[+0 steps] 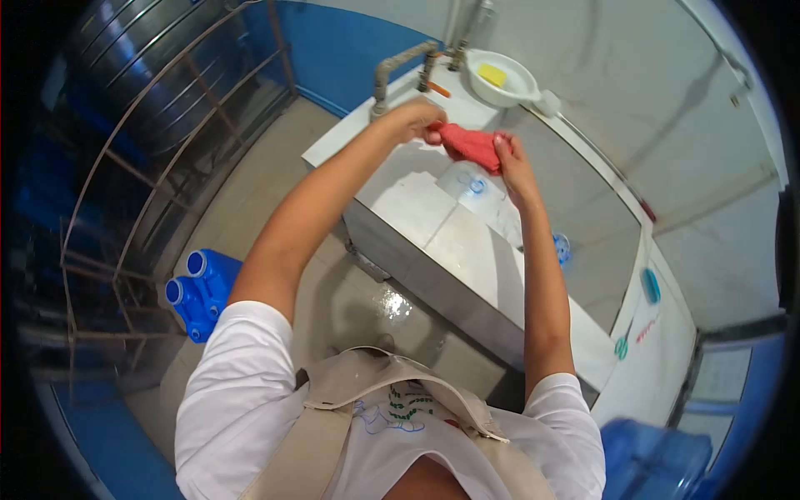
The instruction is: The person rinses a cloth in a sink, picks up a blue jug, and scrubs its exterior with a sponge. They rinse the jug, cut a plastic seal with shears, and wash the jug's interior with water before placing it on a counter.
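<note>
A red cloth (473, 148) is stretched between my two hands above the white tiled sink. My left hand (421, 122) grips one end of it, fingers curled round the fabric. At the other end, my right hand (517, 169) pinches the cloth between thumb and fingers. Just below the cloth, a clear plastic container (454, 177) with a blue ring on it lies in the sink; the cloth and my right hand cover part of it. A blue and clear round item (562, 248) sits further right, beyond my right forearm.
A white basin (521, 98) holding a yellow sponge (492, 75) stands behind the faucet pipe (404, 57). Teal scissors (622, 347) and a teal brush-like item (651, 286) lie on the right ledge. Blue jugs (212, 279) stand on the floor at left, near a metal rack (158, 179).
</note>
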Demonstrator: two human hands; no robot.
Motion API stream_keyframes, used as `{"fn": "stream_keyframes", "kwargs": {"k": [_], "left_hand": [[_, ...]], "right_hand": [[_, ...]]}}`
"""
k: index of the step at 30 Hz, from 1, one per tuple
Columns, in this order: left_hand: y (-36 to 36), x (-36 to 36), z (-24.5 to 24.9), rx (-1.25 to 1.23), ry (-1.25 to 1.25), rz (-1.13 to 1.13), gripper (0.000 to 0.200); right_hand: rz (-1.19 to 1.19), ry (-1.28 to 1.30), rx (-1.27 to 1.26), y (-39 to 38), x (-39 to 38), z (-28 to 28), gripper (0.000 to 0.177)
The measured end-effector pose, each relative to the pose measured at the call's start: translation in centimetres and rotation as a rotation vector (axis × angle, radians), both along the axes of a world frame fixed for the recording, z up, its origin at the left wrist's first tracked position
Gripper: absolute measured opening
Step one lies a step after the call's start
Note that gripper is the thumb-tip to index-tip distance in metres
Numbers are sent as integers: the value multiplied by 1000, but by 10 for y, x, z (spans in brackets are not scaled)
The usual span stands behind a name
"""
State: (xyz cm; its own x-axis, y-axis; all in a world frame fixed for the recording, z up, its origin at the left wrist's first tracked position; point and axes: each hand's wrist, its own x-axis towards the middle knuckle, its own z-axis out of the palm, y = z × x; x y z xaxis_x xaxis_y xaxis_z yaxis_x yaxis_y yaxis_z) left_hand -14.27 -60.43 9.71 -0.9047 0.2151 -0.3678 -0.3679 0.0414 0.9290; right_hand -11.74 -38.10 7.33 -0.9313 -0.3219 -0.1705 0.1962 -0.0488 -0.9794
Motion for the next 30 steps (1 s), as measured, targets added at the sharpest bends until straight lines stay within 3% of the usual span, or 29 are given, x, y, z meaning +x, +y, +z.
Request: {"fn": "stream_keyframes", "kwargs": {"k": [1, 2, 4, 8, 11, 14, 18, 21, 23, 24, 25, 27, 28, 30], "left_hand": [[-19, 4, 22, -95, 189, 172, 18], [-35, 2, 37, 51, 340, 275, 15], [-60, -19, 62, 11, 496, 246, 19], [-75, -20, 94, -126, 510, 554, 28], [-113, 10, 86, -110, 608, 752, 39], [-177, 70, 29, -159, 525, 761, 40], [-266, 208, -109, -392, 271, 919, 31], [-308, 332, -201, -471, -82, 1044, 25], [-328, 393, -254, -481, -207, 1065, 23], [-338, 429, -273, -457, -231, 1082, 22], [-337, 457, -270, -372, -232, 1118, 23], [-344, 480, -273, -253, -189, 1173, 26], [-365, 486, -286, -360, -226, 1065, 28], [-395, 489, -313, -356, -188, 1178, 25]], "right_hand": [[-64, 391, 142, -17, -22, 4, 29], [-135, 782, 269, -36, -39, 5, 28], [-213, 1102, 232, -80, -44, 51, 25], [-396, 1323, 133, -151, -84, 121, 24], [-491, 1375, 95, -181, -114, 154, 28], [-442, 1577, 459, -193, -129, 140, 25], [-246, 1321, 1118, -187, -124, 25, 40], [-192, 1293, 816, -187, -143, -24, 48], [-300, 1549, 698, -183, -150, -25, 50], [-340, 1357, 749, -188, -136, -15, 46], [-414, 1317, 630, -201, -131, -13, 46], [-517, 1429, 569, -265, -45, 13, 44], [-339, 1462, 508, -299, -17, 9, 43], [50, 1407, 389, -365, 46, -8, 39]]}}
